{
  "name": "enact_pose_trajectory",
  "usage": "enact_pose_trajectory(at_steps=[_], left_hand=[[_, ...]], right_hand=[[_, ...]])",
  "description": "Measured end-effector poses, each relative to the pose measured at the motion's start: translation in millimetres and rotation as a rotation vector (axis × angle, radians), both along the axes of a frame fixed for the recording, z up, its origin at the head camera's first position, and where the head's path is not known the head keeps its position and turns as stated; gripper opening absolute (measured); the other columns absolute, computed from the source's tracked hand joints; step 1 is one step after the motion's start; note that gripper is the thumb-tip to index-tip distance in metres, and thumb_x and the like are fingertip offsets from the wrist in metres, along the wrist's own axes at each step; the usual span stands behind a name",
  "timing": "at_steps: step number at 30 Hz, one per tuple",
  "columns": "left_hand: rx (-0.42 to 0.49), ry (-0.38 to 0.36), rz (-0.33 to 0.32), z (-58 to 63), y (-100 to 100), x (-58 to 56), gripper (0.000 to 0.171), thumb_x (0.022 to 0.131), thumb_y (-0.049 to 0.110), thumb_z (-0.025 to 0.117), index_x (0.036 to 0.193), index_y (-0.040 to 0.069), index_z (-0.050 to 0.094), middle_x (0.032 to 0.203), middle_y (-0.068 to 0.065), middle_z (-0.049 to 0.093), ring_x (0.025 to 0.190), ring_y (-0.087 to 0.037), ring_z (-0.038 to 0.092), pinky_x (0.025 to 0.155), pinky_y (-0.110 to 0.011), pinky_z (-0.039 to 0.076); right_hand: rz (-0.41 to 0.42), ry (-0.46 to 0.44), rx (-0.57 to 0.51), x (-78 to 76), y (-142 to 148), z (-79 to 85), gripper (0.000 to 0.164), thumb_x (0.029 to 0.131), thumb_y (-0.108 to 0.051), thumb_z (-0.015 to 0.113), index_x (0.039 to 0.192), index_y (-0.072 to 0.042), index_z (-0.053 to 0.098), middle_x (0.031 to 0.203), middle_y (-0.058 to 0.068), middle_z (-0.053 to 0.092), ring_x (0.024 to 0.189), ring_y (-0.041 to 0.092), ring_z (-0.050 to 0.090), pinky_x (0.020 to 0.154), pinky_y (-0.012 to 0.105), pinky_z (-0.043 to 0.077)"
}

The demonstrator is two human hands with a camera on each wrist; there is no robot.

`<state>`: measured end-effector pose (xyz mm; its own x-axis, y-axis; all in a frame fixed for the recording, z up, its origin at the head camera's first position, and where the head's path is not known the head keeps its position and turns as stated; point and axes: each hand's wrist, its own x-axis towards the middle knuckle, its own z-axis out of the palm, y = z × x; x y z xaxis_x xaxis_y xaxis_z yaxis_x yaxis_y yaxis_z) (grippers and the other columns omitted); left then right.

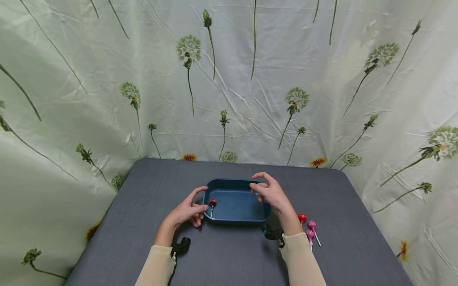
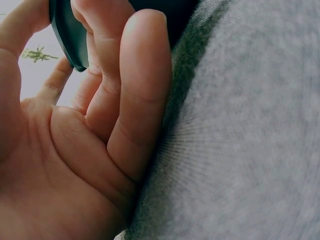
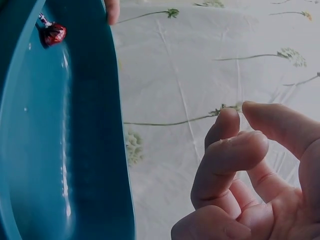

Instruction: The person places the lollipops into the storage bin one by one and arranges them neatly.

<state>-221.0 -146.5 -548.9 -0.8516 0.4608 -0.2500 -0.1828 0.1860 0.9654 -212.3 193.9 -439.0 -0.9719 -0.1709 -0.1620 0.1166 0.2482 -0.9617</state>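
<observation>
Tray at lower centre of the head view, long axis across the frame, set between left hand and right hand. At the left end of the tray: left hand, with thumb and forefinger spread wide against the rim. Over the right end in the head view: right hand, with a narrow gap between thumb and forefinger, nothing held, contact with the tray not discernible. Inside the tray, near the left wall and closer to the left hand: one lollipop, with stick toward the lower edge of the frame. At lower right, outside the tray, just beside the right forearm and therefore nearer the right hand: another red lollipop, partly hidden, and two pink lollipops, with white sticks toward the lower edge. No legible brand, label or writing; wrappers too small to read.
</observation>
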Motion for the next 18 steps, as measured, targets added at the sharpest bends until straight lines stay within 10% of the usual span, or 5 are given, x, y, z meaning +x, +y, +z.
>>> enact_pose_trajectory(at_steps=[18], left_hand=[[0.014,0.013,-0.021,-0.2,-1,-0.2,0.079,0.103,0.028,0.071,0.164,0.038,0.024,0.074,-0.004,0.067,0.054,-0.016,0.067,0.056,-0.034,0.060]], right_hand=[[-0.045,0.009,-0.016,9.5,25,3.2,0.035,0.105,-0.022,0.067,0.135,-0.009,0.053,0.079,-0.006,0.069,0.059,0.015,0.052,0.055,0.024,0.038]])
